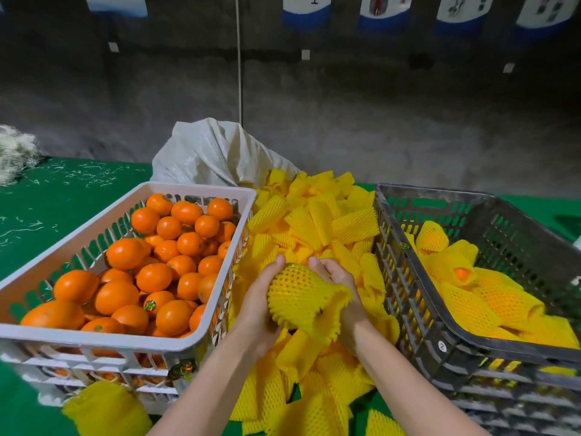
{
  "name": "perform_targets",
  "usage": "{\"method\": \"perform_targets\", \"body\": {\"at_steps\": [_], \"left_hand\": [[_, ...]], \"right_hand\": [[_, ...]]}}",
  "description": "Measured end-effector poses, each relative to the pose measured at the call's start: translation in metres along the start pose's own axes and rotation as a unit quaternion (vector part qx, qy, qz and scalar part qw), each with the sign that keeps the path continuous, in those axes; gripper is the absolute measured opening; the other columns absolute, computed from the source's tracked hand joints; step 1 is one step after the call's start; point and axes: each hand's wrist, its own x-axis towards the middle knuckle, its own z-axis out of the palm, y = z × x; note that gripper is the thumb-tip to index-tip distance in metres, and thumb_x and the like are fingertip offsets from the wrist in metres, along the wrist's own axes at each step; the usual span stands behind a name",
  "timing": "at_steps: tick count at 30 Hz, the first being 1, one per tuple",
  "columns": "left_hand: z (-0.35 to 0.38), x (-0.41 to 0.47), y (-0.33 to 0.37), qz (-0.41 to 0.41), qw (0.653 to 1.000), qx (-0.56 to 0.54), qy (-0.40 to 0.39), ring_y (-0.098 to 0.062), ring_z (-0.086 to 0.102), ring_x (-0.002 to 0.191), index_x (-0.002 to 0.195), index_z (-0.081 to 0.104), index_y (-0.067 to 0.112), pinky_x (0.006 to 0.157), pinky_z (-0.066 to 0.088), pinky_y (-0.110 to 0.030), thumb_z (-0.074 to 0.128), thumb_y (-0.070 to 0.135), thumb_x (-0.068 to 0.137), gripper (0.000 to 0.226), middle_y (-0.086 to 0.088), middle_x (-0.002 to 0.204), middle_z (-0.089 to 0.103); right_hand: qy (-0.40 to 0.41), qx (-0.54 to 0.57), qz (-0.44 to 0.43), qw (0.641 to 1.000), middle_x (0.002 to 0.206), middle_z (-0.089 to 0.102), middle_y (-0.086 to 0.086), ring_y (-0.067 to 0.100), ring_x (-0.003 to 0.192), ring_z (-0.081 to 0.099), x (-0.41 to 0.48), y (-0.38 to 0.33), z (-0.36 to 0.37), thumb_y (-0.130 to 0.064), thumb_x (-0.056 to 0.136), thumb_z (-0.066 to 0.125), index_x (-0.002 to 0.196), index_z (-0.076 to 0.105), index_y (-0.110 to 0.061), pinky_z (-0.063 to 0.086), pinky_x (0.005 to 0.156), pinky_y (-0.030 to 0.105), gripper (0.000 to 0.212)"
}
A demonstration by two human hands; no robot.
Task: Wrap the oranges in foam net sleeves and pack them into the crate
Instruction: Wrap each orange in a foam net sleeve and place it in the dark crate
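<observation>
Both hands close round one sleeved orange at lower centre of the head view: the left hand cups its left side and underside with the thumb up against the rounded end, and the right hand curls over its right side, fingers hooked behind the netting. Neither hand is free. Its covered, rounded end points up the frame and away from the person, while the loose frilled mouth of the foam net flares toward lower right, by the right wrist, so its long axis runs from upper left to lower right. It is held above the heap of empty sleeves spread on the green table between the two crates. The dark crate, where wrapped oranges already lie, stands just right of the grip, its near wall close to the right hand; that hand looks better placed to carry the fruit across. The white crate of bare oranges sits at left, beside the left forearm. A pale woven sack slumps behind the heap.
</observation>
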Motion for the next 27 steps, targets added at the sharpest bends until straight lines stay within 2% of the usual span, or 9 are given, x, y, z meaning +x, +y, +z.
{"method": "perform_targets", "body": {"at_steps": [3, 5, 8, 10, 12, 14, 16, 22, 27], "left_hand": [[-0.002, 0.004, 0.0, -0.001, 0.998, -0.013, 0.061, -0.024, 0.073, 0.081, 0.074, 0.074, 0.031, 0.064, 0.055, -0.037, 0.065, 0.045, 0.073, 0.017, -0.001, 0.082, 0.076], [-0.002, 0.008, -0.002, 0.012, 0.993, 0.009, 0.121, -0.026, 0.07, 0.086, 0.083, 0.066, 0.032, 0.071, 0.056, -0.04, 0.063, 0.043, 0.083, 0.011, 0.0, 0.081, 0.075], [-0.001, 0.012, -0.004, 0.105, 0.975, 0.086, 0.178, -0.018, 0.064, 0.07, 0.061, 0.058, 0.025, 0.069, 0.05, -0.033, 0.06, 0.041, 0.089, 0.033, 0.001, 0.067, 0.068], [-0.003, 0.011, -0.004, 0.212, 0.934, 0.212, 0.194, -0.009, 0.038, 0.045, 0.043, 0.035, 0.026, 0.051, 0.031, -0.026, 0.059, 0.04, 0.09, 0.054, 0.005, 0.045, 0.04], [-0.005, 0.008, -0.005, 0.284, 0.891, 0.298, 0.193, -0.007, 0.019, 0.041, 0.042, 0.025, 0.024, 0.047, 0.017, -0.025, 0.059, 0.036, 0.091, 0.061, 0.008, 0.04, 0.021], [-0.005, 0.008, -0.006, 0.322, 0.873, 0.31, 0.196, -0.009, 0.016, 0.041, 0.043, 0.025, 0.019, 0.045, 0.014, -0.024, 0.06, 0.034, 0.09, 0.06, 0.008, 0.04, 0.018], [-0.004, 0.009, -0.007, 0.329, 0.873, 0.294, 0.207, -0.008, 0.016, 0.04, 0.043, 0.025, 0.019, 0.046, 0.017, -0.022, 0.062, 0.033, 0.089, 0.061, 0.008, 0.039, 0.018], [-0.009, 0.014, -0.011, 0.275, 0.92, 0.18, 0.213, -0.016, 0.037, 0.054, 0.041, 0.034, 0.008, 0.056, 0.042, -0.015, 0.061, 0.037, 0.082, 0.057, -0.005, 0.045, 0.032], [-0.005, 0.013, -0.01, 0.275, 0.934, 0.159, 0.165, -0.027, 0.036, 0.058, 0.055, 0.046, -0.015, 0.059, 0.036, -0.036, 0.056, 0.048, 0.076, 0.068, -0.018, 0.058, 0.043]], "right_hand": [[-0.025, 0.042, 0.101, 0.994, 0.07, 0.058, 0.006, 0.013, 0.06, 0.056, -0.002, -0.002, -0.001, -0.028, 0.101, 0.037, 0.07, 0.057, -0.018, 0.045, 0.063, 0.028, 0.038], [-0.056, 0.056, 0.129, 0.989, 0.089, 0.066, 0.006, 0.021, 0.079, 0.064, -0.006, 0.0, -0.001, -0.035, 0.101, 0.032, 0.089, 0.064, -0.02, 0.052, 0.07, 0.033, 0.037], [-0.034, 0.076, 0.12, 0.989, 0.107, 0.053, -0.002, 0.019, 0.097, 0.057, -0.012, 0.008, 0.001, -0.007, 0.101, 0.033, 0.112, 0.056, -0.01, 0.05, 0.061, 0.013, 0.026], [-0.026, 0.07, 0.112, 0.991, 0.094, 0.054, -0.005, 0.01, 0.075, 0.059, -0.008, 0.012, 0.004, -0.008, 0.101, 0.032, 0.096, 0.056, -0.019, 0.047, 0.051, 0.009, 0.027], [-0.013, 0.028, 0.11, 0.993, 0.077, 0.059, -0.002, 0.008, 0.06, 0.058, -0.003, 0.013, 0.009, -0.029, 0.103, 0.031, 0.076, 0.057, -0.022, 0.048, 0.058, 0.018, 0.038], [-0.023, 0.05, 0.138, 0.989, 0.074, 0.067, -0.004, 0.011, 0.066, 0.062, 0.001, 0.015, 0.01, -0.048, 0.098, 0.031, 0.073, 0.064, -0.022, 0.049, 0.069, 0.026, 0.048], [-0.041, 0.101, 0.151, 0.982, 0.077, 0.073, -0.007, 0.013, 0.074, 0.067, 0.001, 0.016, 0.01, -0.058, 0.093, 0.033, 0.082, 0.067, -0.029, 0.049, 0.072, 0.032, 0.047], [-0.008, 0.244, 0.114, 0.963, 0.07, 0.069, -0.004, 0.01, 0.062, 0.065, -0.001, 0.016, 0.014, -0.039, 0.09, 0.043, 0.08, 0.064, -0.02, 0.051, 0.055, 0.024, 0.03], [-0.01, 0.284, 0.129, 0.95, 0.074, 0.067, 0.0, 0.015, 0.069, 0.062, -0.001, 0.011, 0.015, -0.032, 0.095, 0.042, 0.084, 0.064, -0.016, 0.047, 0.064, 0.029, 0.03]]}}
